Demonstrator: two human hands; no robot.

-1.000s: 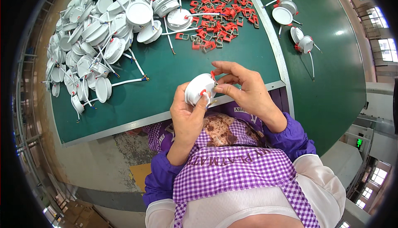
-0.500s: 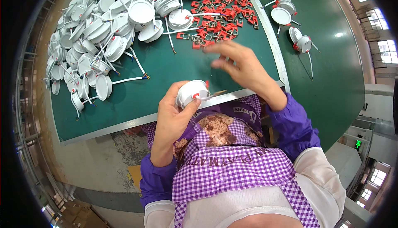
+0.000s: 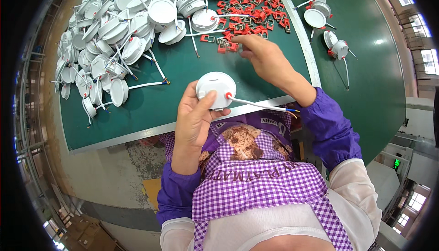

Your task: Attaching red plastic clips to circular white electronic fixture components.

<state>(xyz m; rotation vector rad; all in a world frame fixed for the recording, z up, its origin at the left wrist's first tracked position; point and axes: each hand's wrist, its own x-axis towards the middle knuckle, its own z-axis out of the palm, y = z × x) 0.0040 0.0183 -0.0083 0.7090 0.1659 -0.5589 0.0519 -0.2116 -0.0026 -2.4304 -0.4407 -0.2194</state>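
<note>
Between the thumb and fingers of my left hand (image 3: 194, 114) is a round white downlight (image 3: 217, 84), held over the table's near edge. Its flat back faces up, and a white cable (image 3: 256, 103) leaves it through a red grommet, stretching right to bare copper and blue wire ends. My right hand (image 3: 265, 57) reaches out to the near edge of a pile of red clips with metal springs (image 3: 251, 11). Its index fingertip is at a red clip (image 3: 225, 45), the thumb apart below it; no clip shows clearly in its grasp.
A large heap of white downlights (image 3: 109, 31) with loose cables covers the left of the green table (image 3: 178, 63). Beyond a pale metal strip (image 3: 304, 45) on the right, a row of downlights (image 3: 315, 18) lies on another green surface. Pale metal edging (image 3: 123, 139) borders the table's near side.
My left hand has turned the downlight so that its back and cable show. The right hand has moved slightly farther out to the clips, its fingers more bent. The whole view has shifted a little.
</note>
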